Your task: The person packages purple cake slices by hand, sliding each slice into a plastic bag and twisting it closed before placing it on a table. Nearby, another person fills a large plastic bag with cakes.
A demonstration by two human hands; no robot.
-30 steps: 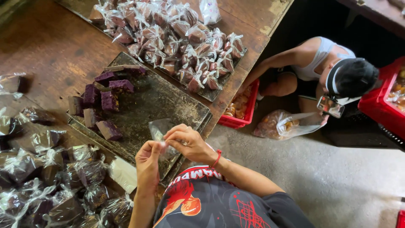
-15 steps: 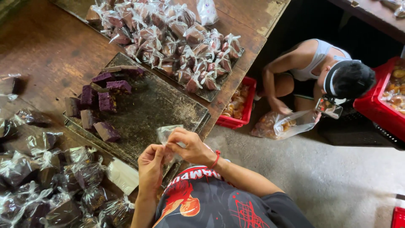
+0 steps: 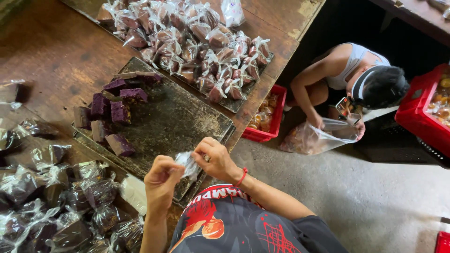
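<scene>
Crinkly clear plastic bag (image 3: 187, 163) between both hands

I see soft daylight glinting off the wrapped sweets (image 3: 197, 44) beyond the dark tray (image 3: 178, 122); right of that tray, the space under the table falls into deep shadow. Everything looks sharp, edges slightly bowed.

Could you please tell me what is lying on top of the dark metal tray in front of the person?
On the dark tray, purple cake blocks sit clustered at its far-left end. The left hand and right hand, holding a small clear bag, cover its near edge.
</scene>
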